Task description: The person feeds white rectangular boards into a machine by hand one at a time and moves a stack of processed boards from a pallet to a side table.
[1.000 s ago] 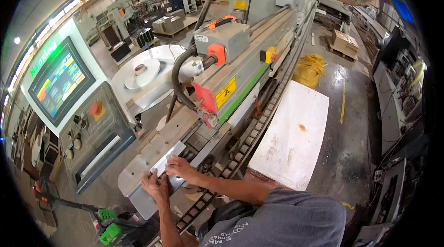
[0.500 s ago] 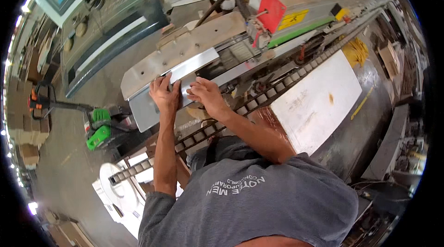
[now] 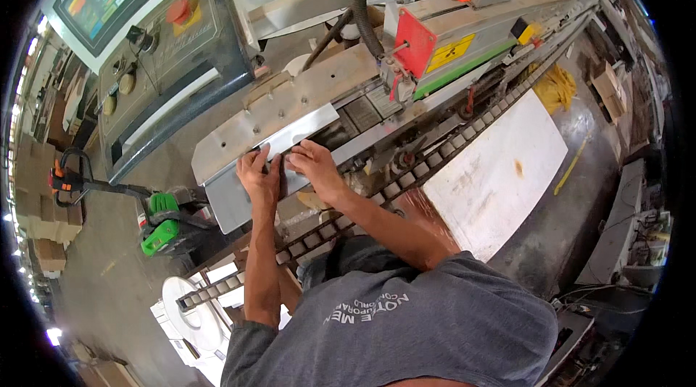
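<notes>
My left hand (image 3: 259,178) rests on the near end of a long machine bed, its fingers bent down at a bright metal guide strip (image 3: 304,127). Below its wrist lies a smooth grey metal plate (image 3: 228,202) with a rounded corner. Close beside it, my right hand (image 3: 317,172) has its fingers curled together over the same edge. Both sets of fingertips are drawn in; whatever lies between them is too small or hidden to make out. Behind the strip runs a dusty flat bar (image 3: 283,108) with bolts.
A red guard plate (image 3: 415,43) and black hose (image 3: 362,6) stand further along the bed. A roller chain track (image 3: 391,189) runs along its near side, beside a white panel (image 3: 493,177). At left are a control console (image 3: 170,68) with a screen and a green-and-black pallet jack (image 3: 163,220).
My right hand has moved in nearer to my left and lower onto the metal edge. My left hand's fingers stay on the guide strip. The whole view has shifted slightly.
</notes>
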The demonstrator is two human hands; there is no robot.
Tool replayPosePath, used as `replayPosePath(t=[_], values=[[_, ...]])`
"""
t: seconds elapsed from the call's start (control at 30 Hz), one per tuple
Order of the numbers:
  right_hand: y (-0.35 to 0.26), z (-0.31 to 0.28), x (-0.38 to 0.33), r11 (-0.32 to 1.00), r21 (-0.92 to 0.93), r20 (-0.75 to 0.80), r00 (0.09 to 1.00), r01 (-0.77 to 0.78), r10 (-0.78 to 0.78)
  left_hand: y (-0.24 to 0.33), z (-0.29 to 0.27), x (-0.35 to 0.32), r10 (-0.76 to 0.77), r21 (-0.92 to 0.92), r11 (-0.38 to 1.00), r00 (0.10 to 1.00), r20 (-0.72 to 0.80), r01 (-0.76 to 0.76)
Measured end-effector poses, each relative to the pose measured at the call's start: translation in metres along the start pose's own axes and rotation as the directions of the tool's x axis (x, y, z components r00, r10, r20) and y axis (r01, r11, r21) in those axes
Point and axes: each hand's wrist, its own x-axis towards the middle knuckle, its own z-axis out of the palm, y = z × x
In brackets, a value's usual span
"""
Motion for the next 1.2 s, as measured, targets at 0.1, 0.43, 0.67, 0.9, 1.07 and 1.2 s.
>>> replayPosePath(t=[0.1, 0.43, 0.67, 0.9, 1.07, 1.2], values=[[0.002, -0.005, 0.004, 0.999, -0.028, 0.004, 0.999, 0.043, -0.043, 0.005, 0.002, 0.002, 0.008, -0.009, 1.000, 1.000, -0.013, -0.008], [-0.030, -0.084, 0.022, 0.987, -0.090, -0.033, 0.990, 0.132, -0.135, 0.070, 0.062, 0.027, 0.070, -0.102, 0.992, 0.997, -0.034, -0.073], [-0.076, -0.110, 0.022, 0.943, -0.235, -0.083, 0.962, 0.234, -0.259, 0.109, 0.100, 0.033, -0.036, -0.157, 0.987, 0.998, 0.050, 0.043], [-0.114, -0.149, -0.023, 0.934, -0.249, -0.082, 0.956, 0.255, -0.283, 0.165, 0.145, 0.059, 0.077, -0.089, 0.993, 0.997, 0.021, -0.074], [-0.133, -0.131, -0.095, 0.924, -0.380, -0.101, 0.991, 0.040, -0.084, 0.177, 0.156, 0.059, 0.004, -0.101, 0.995, 0.999, 0.052, 0.001], [-0.093, -0.163, -0.134, 0.839, -0.541, 0.034, 0.998, 0.059, -0.048, 0.174, 0.126, 0.038, -0.001, -0.111, 0.994, 0.999, 0.048, 0.006]])
